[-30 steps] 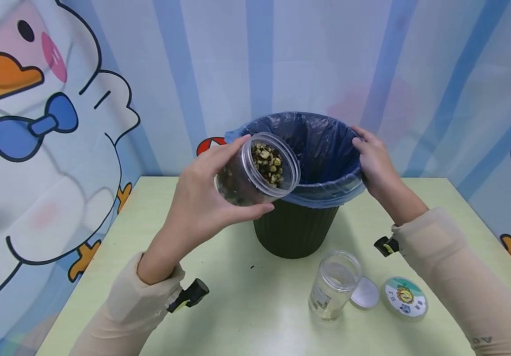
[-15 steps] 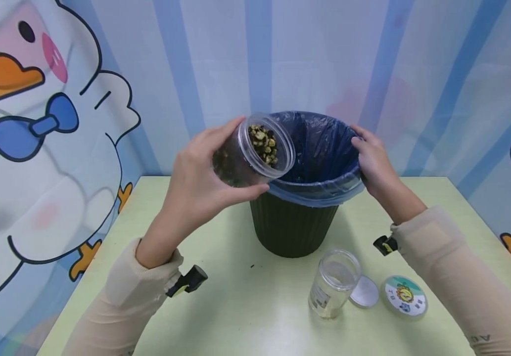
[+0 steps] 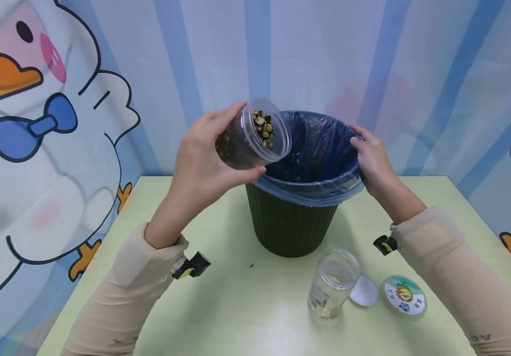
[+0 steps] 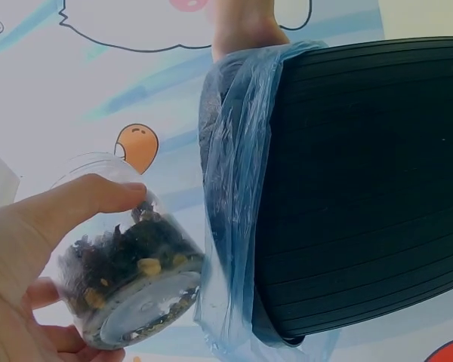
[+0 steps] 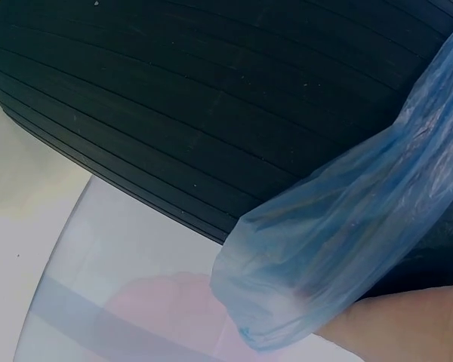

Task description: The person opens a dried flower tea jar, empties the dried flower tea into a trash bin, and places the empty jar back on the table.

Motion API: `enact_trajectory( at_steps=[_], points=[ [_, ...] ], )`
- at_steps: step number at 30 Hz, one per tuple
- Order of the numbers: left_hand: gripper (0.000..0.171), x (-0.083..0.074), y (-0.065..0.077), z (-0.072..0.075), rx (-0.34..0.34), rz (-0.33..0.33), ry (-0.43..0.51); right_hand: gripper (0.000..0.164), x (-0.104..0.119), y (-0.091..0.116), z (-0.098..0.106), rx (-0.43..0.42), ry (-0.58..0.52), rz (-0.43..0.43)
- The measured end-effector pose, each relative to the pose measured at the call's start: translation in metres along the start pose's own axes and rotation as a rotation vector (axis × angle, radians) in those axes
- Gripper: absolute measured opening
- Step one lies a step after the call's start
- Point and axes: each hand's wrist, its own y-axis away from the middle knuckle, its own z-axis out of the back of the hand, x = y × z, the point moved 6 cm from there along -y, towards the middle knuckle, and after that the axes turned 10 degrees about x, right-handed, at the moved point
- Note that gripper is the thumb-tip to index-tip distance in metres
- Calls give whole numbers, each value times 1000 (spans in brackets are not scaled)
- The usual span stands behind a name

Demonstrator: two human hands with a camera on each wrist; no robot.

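My left hand (image 3: 197,158) grips a clear plastic jar (image 3: 239,148), uncapped and tilted with its mouth facing right, at the left rim of a black ribbed trash bin (image 3: 293,227). Dried yellowish and dark bits (image 3: 262,127) fill part of the jar; the left wrist view shows them lying along its lower side. A blue plastic bag (image 3: 313,194) lines the bin and folds over its rim. On the right side, my right hand (image 3: 373,165) holds the rim through the bag, thumb outside; in the right wrist view the bag (image 5: 309,241) covers most of its fingers.
Before the bin stands a second clear jar (image 3: 333,287) without a lid. Beside it lie a silver disc (image 3: 364,291) and a round printed lid (image 3: 404,295). A dark speck (image 3: 252,266) lies on the pale green table (image 3: 219,306); a cartoon cloth (image 3: 304,54) hangs behind.
My left hand has raised the jar and shifted it slightly back and left, its mouth turned further toward the bin. The right hand stays in place on the rim.
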Motion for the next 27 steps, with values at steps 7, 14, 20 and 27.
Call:
enact_trajectory(
  at_steps=[7, 14, 20, 27],
  points=[
    [91, 2, -10, -2, -5, -8, -31, 52, 2, 0, 0, -6, -16, 8],
    [91, 11, -15, -6, 20, 25, -54, 52, -1, 0, 0, -10, -16, -9],
    [91, 14, -17, -8, 26, 35, -58, 52, -1, 0, 0, -15, 3, -10],
    [91, 13, -20, -9, 26, 4, -72, 52, 0, 0, 0, -14, 4, -5]
  ],
)
